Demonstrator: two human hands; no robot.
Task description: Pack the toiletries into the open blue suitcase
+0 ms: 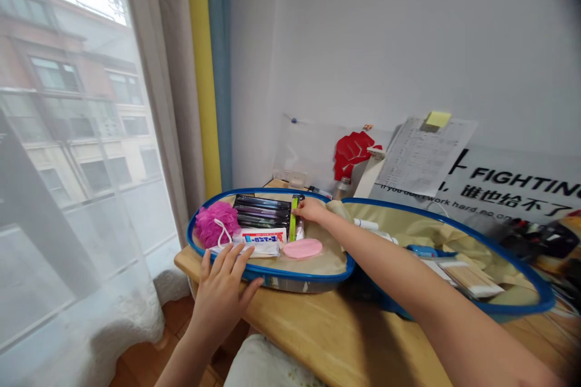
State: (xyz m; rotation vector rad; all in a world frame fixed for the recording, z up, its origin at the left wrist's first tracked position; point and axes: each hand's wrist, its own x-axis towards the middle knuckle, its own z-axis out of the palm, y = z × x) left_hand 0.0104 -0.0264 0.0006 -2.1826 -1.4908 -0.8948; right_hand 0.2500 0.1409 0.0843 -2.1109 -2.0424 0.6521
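Note:
An opened case with a blue rim [318, 277] and beige lining lies on the wooden desk. My left hand [226, 275] rests with fingers spread over its near rim, the fingertips by a white toothpaste box [263, 237] with red and blue print. My right hand [311, 210] reaches into the same half, fingers pinched at a slim yellow-green package [294, 217] standing along the end of several dark packaged sticks [263, 210]. A magenta bath puff [216, 224] with a white cord sits at the left. A pink oval item [302, 248] lies nearest the front.
The case's other half [540, 299] holds a pack of thin wooden sticks [472, 278], a blue item [422, 251] and a white tube [365, 224]. A wall stands behind the desk [299, 320]. Curtains [177, 72] and a window are on the left.

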